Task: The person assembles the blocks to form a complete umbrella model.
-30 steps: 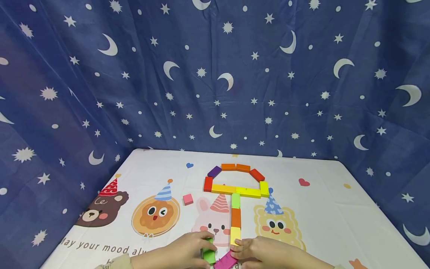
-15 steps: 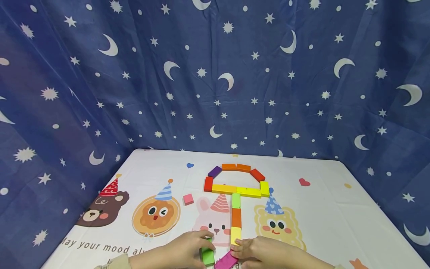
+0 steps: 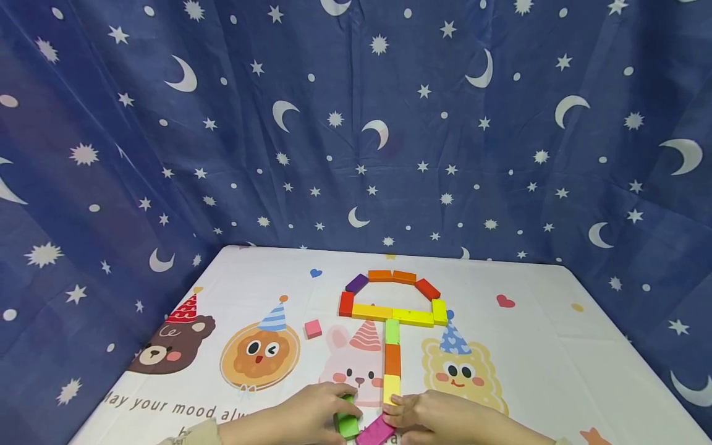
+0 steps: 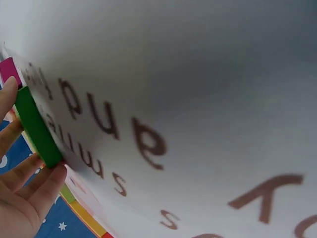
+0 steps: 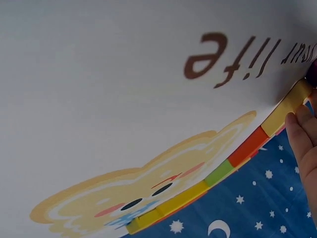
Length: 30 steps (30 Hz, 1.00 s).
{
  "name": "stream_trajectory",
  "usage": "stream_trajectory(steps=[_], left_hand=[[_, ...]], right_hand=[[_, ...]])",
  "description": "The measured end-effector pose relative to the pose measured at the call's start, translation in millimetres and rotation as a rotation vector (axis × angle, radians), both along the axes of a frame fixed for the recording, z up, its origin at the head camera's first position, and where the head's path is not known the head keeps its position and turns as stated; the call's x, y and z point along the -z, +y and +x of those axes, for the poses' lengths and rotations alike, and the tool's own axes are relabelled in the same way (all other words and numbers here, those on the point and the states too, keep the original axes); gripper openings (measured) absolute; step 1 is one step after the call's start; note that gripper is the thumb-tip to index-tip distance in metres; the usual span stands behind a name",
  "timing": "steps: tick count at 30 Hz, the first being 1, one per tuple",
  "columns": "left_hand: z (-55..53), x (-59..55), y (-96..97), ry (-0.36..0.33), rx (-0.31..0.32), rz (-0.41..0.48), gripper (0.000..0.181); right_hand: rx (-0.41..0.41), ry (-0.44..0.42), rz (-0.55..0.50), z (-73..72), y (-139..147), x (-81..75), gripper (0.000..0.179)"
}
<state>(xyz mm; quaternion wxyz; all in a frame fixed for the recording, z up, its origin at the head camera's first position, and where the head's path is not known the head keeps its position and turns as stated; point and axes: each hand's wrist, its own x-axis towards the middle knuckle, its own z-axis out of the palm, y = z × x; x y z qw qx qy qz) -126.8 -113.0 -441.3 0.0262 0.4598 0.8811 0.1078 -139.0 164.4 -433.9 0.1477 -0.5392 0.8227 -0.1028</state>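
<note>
My left hand (image 3: 311, 413) pinches a green block (image 4: 37, 129) lying on the tablecloth, with the thumb at one end and fingertips at the other. Just right of it, a magenta block (image 3: 375, 431) lies slanted. My right hand (image 3: 439, 415) rests its fingertips at the magenta block's upper end and on the pale yellow block (image 3: 392, 389). Above the yellow block, an orange block (image 3: 392, 360) and a light green block (image 3: 392, 331) continue the upright column. The column meets a row of two yellow blocks (image 3: 413, 317), (image 5: 168, 206) under an arch of colored blocks (image 3: 381, 276).
A lone pink block (image 3: 313, 328) lies left of the arrangement. The white tablecloth (image 3: 556, 371) carries printed cartoon animals and brown lettering. Behind the table's far edge hangs a dark blue curtain (image 3: 311, 154) with moons and stars.
The green block in my left hand has shifted slightly left, then back right toward the magenta block. My right hand and the other blocks stay in place.
</note>
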Motion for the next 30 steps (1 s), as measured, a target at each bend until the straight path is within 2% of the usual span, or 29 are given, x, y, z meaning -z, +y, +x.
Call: stream_trajectory(steps=[8,14,20,25,30], left_hand=[[-0.6,-2.0,2.4,-0.003,0.004,-0.04,0.04],[0.5,-2.6,3.0,-0.033,0.001,-0.035,0.04],[-0.1,-1.6,2.5,-0.019,0.009,-0.026,0.041],[-1.7,-4.6,3.6,0.001,0.01,-0.065,0.047],[-3.4,-8.0,3.3,-0.021,-0.005,-0.083,0.053]], right_hand=[[-0.043,0.067,-0.028,2.1,0.7,1.7,0.044],[-0.034,0.046,-0.026,3.5,0.9,2.1,0.045],[-0.013,0.002,-0.002,2.6,-1.1,1.3,0.047],[-0.026,0.034,-0.003,2.0,-0.7,0.9,0.047],[-0.03,0.037,-0.015,0.9,-1.4,1.7,0.047]])
